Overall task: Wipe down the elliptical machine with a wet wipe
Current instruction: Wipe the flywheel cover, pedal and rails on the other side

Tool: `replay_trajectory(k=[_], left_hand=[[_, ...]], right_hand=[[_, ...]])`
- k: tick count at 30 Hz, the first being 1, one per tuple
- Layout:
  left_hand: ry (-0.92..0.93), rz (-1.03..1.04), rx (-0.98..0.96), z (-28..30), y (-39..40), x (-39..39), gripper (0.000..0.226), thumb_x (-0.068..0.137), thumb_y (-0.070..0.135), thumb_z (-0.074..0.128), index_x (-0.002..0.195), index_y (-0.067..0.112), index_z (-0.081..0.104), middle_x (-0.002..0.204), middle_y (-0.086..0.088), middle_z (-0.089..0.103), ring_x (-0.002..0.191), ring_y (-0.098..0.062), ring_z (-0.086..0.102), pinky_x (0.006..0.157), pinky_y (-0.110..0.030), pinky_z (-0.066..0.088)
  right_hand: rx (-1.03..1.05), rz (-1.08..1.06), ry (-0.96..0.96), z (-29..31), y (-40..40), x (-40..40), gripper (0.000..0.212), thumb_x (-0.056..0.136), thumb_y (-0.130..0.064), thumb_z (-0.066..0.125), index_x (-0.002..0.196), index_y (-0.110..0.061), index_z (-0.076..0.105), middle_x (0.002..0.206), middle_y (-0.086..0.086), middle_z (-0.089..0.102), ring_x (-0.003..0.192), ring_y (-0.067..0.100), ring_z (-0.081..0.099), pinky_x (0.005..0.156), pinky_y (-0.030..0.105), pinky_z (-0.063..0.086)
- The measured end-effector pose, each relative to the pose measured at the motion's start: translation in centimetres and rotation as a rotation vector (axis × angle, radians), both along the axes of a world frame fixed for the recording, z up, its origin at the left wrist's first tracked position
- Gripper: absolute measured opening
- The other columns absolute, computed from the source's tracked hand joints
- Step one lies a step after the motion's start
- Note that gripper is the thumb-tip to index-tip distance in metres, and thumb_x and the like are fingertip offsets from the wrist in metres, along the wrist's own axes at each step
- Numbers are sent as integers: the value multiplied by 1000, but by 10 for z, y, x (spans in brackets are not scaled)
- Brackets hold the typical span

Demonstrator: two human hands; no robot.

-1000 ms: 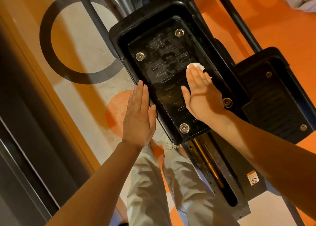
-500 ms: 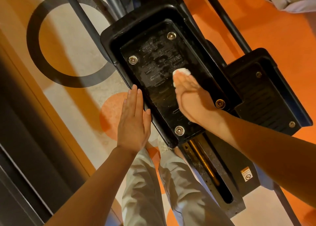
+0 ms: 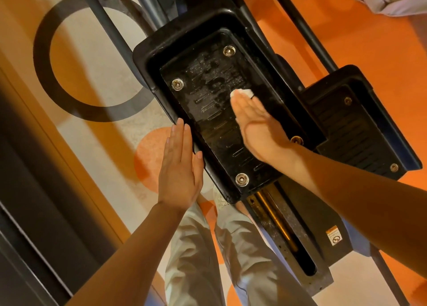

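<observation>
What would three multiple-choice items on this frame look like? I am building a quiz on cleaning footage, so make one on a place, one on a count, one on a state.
1. Where is the wet wipe?
A. Under the right hand's fingers on the near pedal
B. On the orange floor
C. In the left hand

2. How many shiny bolts show on the near pedal?
A. Two
B. Four
C. Six

3. How is the left hand?
A. Clenched in a fist
B. Pinching a cloth
C. Flat, fingers straight, beside the pedal's edge

Answers:
1 A: the white wipe peeks out beyond the fingertips of the right hand on the pedal's tread.
2 B: one bolt sits near each corner, the one by the right wrist partly hidden.
3 C: its fingers lie straight and together and hold nothing.
</observation>
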State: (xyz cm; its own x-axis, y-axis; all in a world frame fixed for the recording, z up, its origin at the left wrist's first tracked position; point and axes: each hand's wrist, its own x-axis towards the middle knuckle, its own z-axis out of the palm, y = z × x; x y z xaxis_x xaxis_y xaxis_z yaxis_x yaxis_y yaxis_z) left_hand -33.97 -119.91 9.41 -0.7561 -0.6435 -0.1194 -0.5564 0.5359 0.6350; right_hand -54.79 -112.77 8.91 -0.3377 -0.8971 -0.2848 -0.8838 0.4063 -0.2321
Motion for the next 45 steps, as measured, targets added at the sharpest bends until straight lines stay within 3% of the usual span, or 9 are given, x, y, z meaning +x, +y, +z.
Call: replay_trajectory(k=[2,7,14,17,24,28,32,36,45], left_hand=[[-1,4,-1,0,0,0,57,106,28,30,155,2,21,165,-11,12,153,-17,4,125,-40,10],[-14,19,1,0,1,-1,57,106,28,30,156,4,19,165,-10,12,153,-15,3,125,-38,10],[1,18,9,0,1,-1,56,106,27,30,155,3,21,165,-11,12,153,-18,5,124,-42,11],[-4,18,11,1,1,0,57,106,28,30,156,3,20,165,-10,11,153,-18,5,125,-39,9],[-16,22,16,1,1,-1,57,106,30,27,156,4,19,165,-8,11,153,-16,4,124,-40,12],[-11,18,23,1,1,0,57,106,29,28,156,4,18,165,-9,10,153,-17,3,124,-44,13],[-8,8,22,0,0,1,58,106,29,28,156,3,18,165,-10,11,153,-18,3,124,-43,12],[-7,7,25,-1,0,1,58,106,30,28,156,4,17,165,-10,10,153,-17,2,125,-40,10],[-3,-5,13,-3,-1,2,57,106,29,30,156,4,20,165,-10,10,153,-18,3,124,-43,12]], right_hand=[[-49,-137,46,-1,-2,-18,59,95,11,36,150,2,20,159,17,19,148,28,15,115,21,-15],[79,-243,95,3,-19,-12,53,104,-4,24,152,4,2,161,21,2,150,29,0,116,31,-11],[143,204,40,23,-20,27,67,86,-7,4,152,-1,-9,162,15,-10,150,24,-10,112,29,-18],[251,188,77,29,-21,7,69,92,4,21,152,-3,-13,161,11,-16,149,21,-14,111,28,-19],[222,-143,138,8,-23,-14,52,107,-15,18,152,3,-3,161,20,-3,150,29,-2,118,35,-8],[198,39,40,11,-24,16,61,94,-17,-1,152,0,-4,162,17,-7,150,26,-6,117,31,-11],[2,257,-119,6,-19,32,62,87,-7,16,148,3,29,156,19,27,145,29,27,118,33,8],[114,263,-149,15,-21,14,73,94,9,32,156,-21,7,163,-9,2,146,4,-6,98,7,-28],[10,-46,-80,5,-21,25,53,100,-14,20,151,1,19,160,16,18,149,28,14,119,34,-1]])
